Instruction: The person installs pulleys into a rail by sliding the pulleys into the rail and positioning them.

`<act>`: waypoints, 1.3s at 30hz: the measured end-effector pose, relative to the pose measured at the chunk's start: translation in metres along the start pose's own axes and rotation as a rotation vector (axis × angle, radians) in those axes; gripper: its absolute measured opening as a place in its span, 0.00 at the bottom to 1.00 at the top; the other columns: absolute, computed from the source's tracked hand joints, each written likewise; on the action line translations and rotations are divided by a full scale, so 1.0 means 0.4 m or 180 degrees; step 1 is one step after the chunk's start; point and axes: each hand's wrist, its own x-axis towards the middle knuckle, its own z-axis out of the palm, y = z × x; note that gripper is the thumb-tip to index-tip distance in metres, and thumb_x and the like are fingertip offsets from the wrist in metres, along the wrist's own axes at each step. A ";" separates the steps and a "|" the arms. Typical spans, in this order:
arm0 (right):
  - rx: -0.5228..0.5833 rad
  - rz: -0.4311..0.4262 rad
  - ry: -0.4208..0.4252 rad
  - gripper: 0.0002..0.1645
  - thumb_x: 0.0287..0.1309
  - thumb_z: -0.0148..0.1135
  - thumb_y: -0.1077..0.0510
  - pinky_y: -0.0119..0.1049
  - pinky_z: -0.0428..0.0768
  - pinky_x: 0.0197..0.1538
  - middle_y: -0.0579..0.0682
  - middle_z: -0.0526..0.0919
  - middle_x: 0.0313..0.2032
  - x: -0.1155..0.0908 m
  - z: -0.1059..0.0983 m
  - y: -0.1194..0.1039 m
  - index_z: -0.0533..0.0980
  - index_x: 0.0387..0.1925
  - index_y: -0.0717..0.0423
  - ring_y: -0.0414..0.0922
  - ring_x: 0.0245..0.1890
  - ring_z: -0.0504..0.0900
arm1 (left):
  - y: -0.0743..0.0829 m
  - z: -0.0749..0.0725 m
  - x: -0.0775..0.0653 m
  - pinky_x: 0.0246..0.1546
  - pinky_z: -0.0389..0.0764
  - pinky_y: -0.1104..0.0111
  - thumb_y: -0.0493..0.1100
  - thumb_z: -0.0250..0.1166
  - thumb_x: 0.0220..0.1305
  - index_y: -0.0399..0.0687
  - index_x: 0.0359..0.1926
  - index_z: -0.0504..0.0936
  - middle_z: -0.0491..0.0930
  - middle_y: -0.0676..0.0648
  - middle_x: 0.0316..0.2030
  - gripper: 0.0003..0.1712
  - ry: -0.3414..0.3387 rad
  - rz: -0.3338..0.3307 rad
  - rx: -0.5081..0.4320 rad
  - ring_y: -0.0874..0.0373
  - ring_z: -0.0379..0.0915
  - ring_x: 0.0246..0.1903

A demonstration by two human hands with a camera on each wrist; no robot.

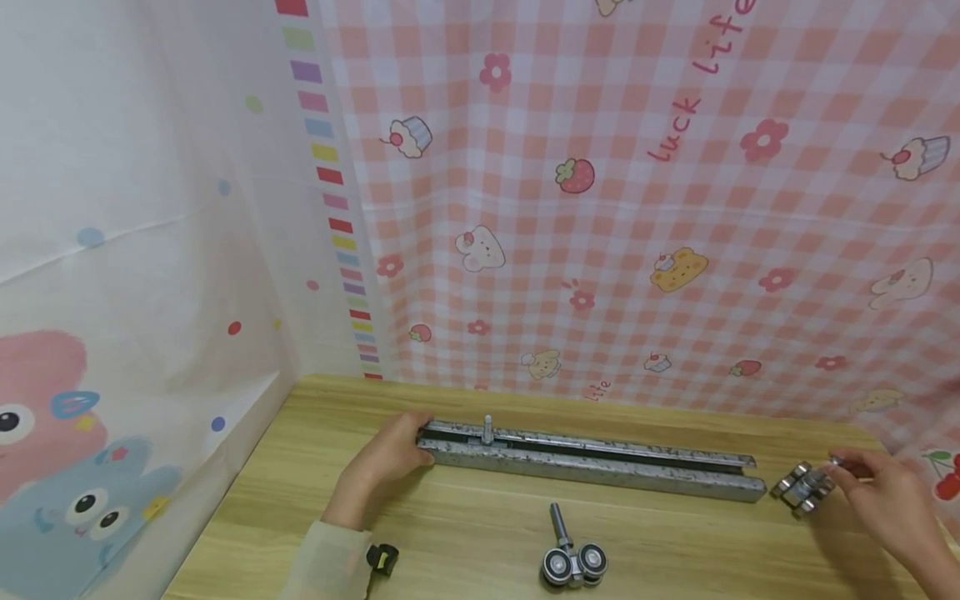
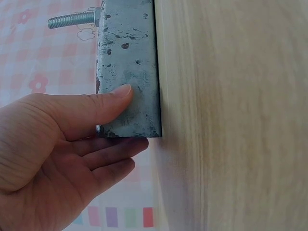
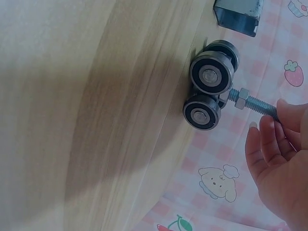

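A scuffed grey steel channel track (image 1: 592, 473) lies across the table, its open slot facing up. My left hand (image 1: 390, 450) grips its left end; in the left wrist view the thumb (image 2: 113, 103) presses on one face. Close to that end, a threaded bolt (image 1: 488, 429) stands up out of the slot; whatever is beneath it is hidden inside. Just off the track's right end is a roller trolley (image 1: 802, 490) with black-and-silver wheels. My right hand (image 1: 888, 496) pinches the end of its threaded bolt (image 3: 257, 105) between thumb and fingers.
Another roller trolley (image 1: 573, 562) lies on the wooden table (image 1: 465, 533) in front of the track, its bolt pointing away. A small black object (image 1: 382, 558) sits beside the left sleeve. Behind the table hangs a pink checked cloth (image 1: 630, 208); a white printed cloth (image 1: 150, 275) hangs at left.
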 end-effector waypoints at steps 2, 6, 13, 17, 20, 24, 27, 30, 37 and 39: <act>-0.0002 -0.0019 0.0030 0.17 0.64 0.69 0.70 0.18 0.71 0.25 0.70 0.84 0.33 0.002 0.000 -0.002 0.77 0.47 0.83 0.16 0.28 0.65 | 0.000 0.000 0.001 0.60 0.80 0.50 0.26 0.77 0.53 0.31 0.55 0.82 0.84 0.39 0.52 0.27 0.0001 -0.0007 -0.0007 0.44 0.79 0.55; -0.0028 -0.0092 0.0105 0.15 0.62 0.70 0.71 0.18 0.70 0.24 0.69 0.84 0.31 0.005 0.001 -0.002 0.77 0.44 0.83 0.17 0.26 0.65 | 0.002 0.001 0.001 0.59 0.81 0.50 0.26 0.77 0.52 0.32 0.55 0.83 0.84 0.39 0.51 0.27 -0.0009 -0.0013 -0.0020 0.45 0.80 0.54; -0.0145 0.0052 0.0001 0.17 0.64 0.68 0.70 0.26 0.73 0.22 0.70 0.83 0.32 0.009 0.004 -0.009 0.76 0.45 0.84 0.48 0.26 0.81 | 0.002 0.003 0.004 0.59 0.81 0.50 0.26 0.77 0.52 0.32 0.54 0.83 0.85 0.40 0.50 0.26 -0.0003 -0.0013 -0.0029 0.46 0.80 0.53; -0.0169 0.0115 -0.0058 0.18 0.65 0.68 0.68 0.30 0.75 0.22 0.68 0.83 0.31 0.008 0.004 -0.011 0.76 0.46 0.84 0.57 0.28 0.82 | 0.002 0.004 0.005 0.60 0.80 0.50 0.26 0.77 0.53 0.31 0.56 0.82 0.84 0.39 0.52 0.27 -0.0026 -0.0007 -0.0019 0.44 0.80 0.55; -0.0182 0.0113 -0.0067 0.18 0.65 0.68 0.67 0.28 0.75 0.23 0.66 0.84 0.31 0.008 0.002 -0.013 0.77 0.46 0.83 0.42 0.26 0.79 | 0.003 0.002 0.004 0.60 0.81 0.49 0.26 0.77 0.53 0.31 0.56 0.82 0.84 0.38 0.52 0.27 -0.0034 0.0002 -0.0023 0.44 0.80 0.54; -0.0148 0.0073 -0.0078 0.18 0.65 0.68 0.67 0.26 0.73 0.23 0.65 0.84 0.31 0.010 0.003 -0.015 0.77 0.45 0.83 0.35 0.25 0.76 | 0.002 -0.001 0.003 0.59 0.81 0.49 0.26 0.77 0.53 0.31 0.56 0.82 0.84 0.38 0.52 0.28 -0.0028 0.0033 -0.0010 0.43 0.80 0.55; -0.0125 0.0068 -0.0095 0.18 0.65 0.69 0.67 0.28 0.73 0.22 0.66 0.83 0.30 0.010 0.007 -0.019 0.76 0.45 0.84 0.44 0.25 0.79 | 0.001 -0.001 0.003 0.61 0.80 0.49 0.26 0.77 0.53 0.30 0.59 0.81 0.84 0.37 0.54 0.30 -0.0048 0.0016 -0.0012 0.42 0.79 0.57; -0.0181 0.0098 -0.0113 0.19 0.66 0.68 0.66 0.29 0.73 0.22 0.66 0.82 0.31 0.008 0.010 -0.025 0.76 0.45 0.84 0.50 0.25 0.80 | 0.000 -0.001 0.002 0.61 0.79 0.48 0.27 0.78 0.54 0.30 0.60 0.81 0.83 0.36 0.55 0.31 -0.0067 0.0014 -0.0005 0.41 0.78 0.58; -0.0182 -0.0114 -0.0008 0.18 0.62 0.72 0.64 0.30 0.73 0.21 0.61 0.84 0.29 0.003 0.016 -0.031 0.80 0.42 0.80 0.36 0.22 0.76 | -0.001 -0.001 -0.001 0.62 0.78 0.48 0.27 0.78 0.54 0.29 0.61 0.80 0.82 0.35 0.57 0.32 -0.0054 -0.0010 -0.0043 0.40 0.77 0.60; -0.0169 -0.0187 0.0028 0.16 0.61 0.73 0.65 0.29 0.72 0.22 0.59 0.85 0.28 0.004 0.019 -0.033 0.80 0.41 0.78 0.31 0.21 0.74 | -0.001 -0.001 -0.002 0.62 0.79 0.48 0.26 0.78 0.53 0.30 0.60 0.81 0.83 0.37 0.56 0.31 -0.0039 0.0003 -0.0043 0.42 0.78 0.58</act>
